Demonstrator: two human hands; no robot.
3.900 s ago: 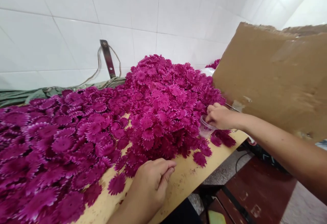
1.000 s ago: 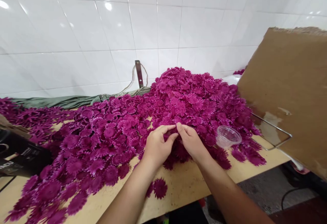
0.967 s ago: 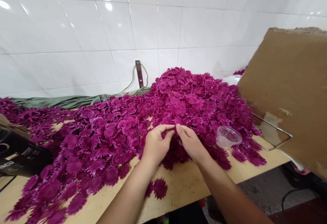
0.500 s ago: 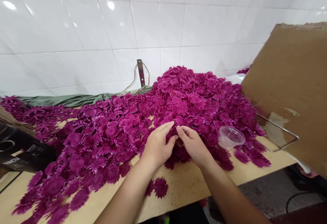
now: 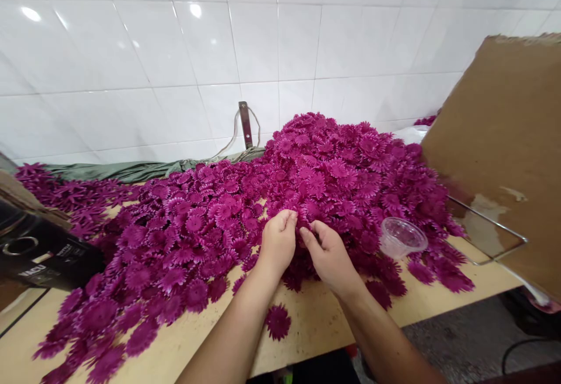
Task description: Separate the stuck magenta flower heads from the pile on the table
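Observation:
A large heap of magenta artificial flower heads (image 5: 333, 162) spreads over the light wooden table (image 5: 307, 325). At the heap's front edge my left hand (image 5: 279, 241) is closed, thumb and fingers pinched together. Just right of it, my right hand (image 5: 326, 249) has its thumb and forefinger bent together against magenta petals. What either hand pinches blends into the flowers behind and is too small to make out. A single flower head (image 5: 277, 321) lies on the table in front of my left hand. To the right, a clear plastic cup (image 5: 402, 237) rests among the flowers.
A black box (image 5: 48, 255) stands at the left edge. On the right a big cardboard sheet (image 5: 499, 156) leans beside a metal wire frame (image 5: 491, 220). Green cloth (image 5: 118, 170) runs along the white tiled wall, where a metal bracket (image 5: 245, 124) is fixed.
My left hand has turned, its spread fingers closing into a pinch. My right hand has shifted slightly with its fingers still bent. The whole view has moved a little, so things appear farther right.

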